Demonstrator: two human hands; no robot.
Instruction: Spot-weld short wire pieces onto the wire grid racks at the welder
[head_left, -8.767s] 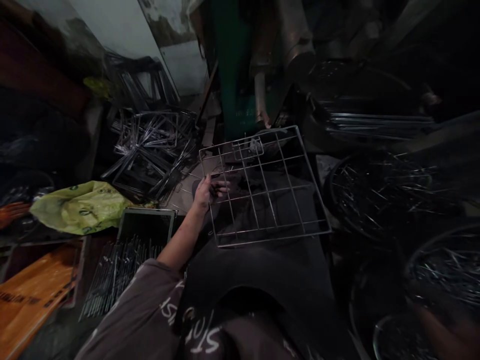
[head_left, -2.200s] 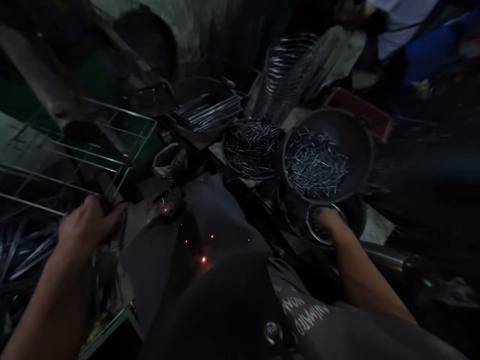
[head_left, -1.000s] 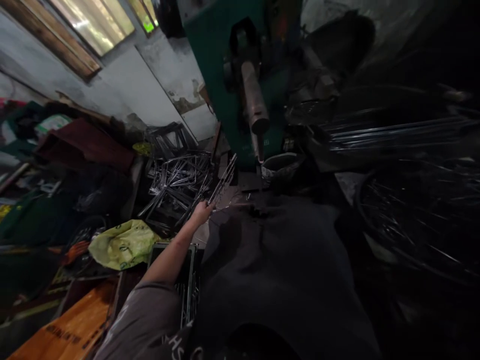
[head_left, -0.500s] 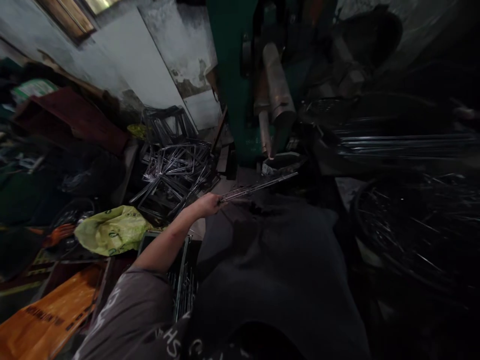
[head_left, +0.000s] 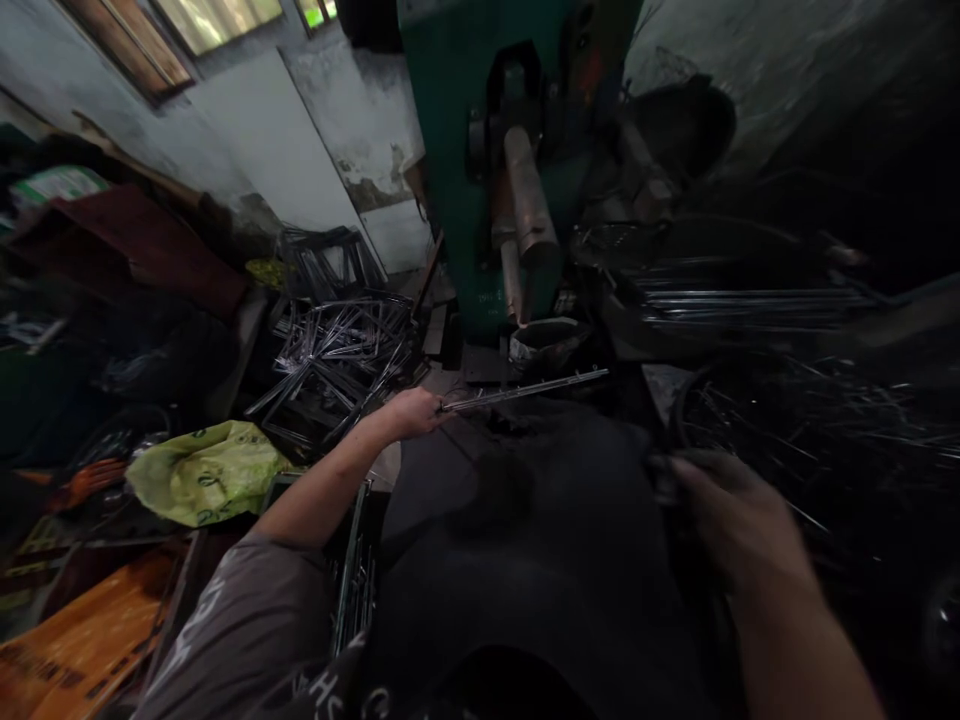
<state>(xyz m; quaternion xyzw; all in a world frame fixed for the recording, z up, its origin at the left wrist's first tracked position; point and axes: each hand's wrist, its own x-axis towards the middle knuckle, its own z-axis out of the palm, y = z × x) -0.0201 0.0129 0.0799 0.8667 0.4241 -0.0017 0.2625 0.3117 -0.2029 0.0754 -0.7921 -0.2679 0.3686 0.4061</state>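
My left hand (head_left: pixel 418 412) is closed on one end of a narrow bundle of thin metal rods (head_left: pixel 525 388). The rods point right across my lap and show small bumps along the top at the far end. Dark grey cloth (head_left: pixel 517 510) covers my lap beneath them. On the right, my right hand (head_left: pixel 731 505) hovers beside the cloth, blurred and in shadow; its fingertips merge with the dark, so I cannot make out whether they hold anything. Ahead stands a green machine (head_left: pixel 480 290) with copper-coloured cylindrical arms (head_left: pixel 531 195) above a small open container (head_left: pixel 547 340).
Bent metal frames (head_left: pixel 337 340) lie heaped at the left. A yellow-green sack (head_left: pixel 210 470) and an orange sack (head_left: pixel 82 640) sit nearer me. Long metal rods (head_left: pixel 750 305) lie at the right, above a round dark basin (head_left: pixel 690 400) with loose thin metal pieces.
My right hand has come into view at the lower right. My left hand still grips the rods, whose far end now sits slightly lower. The whole view has shifted a little.
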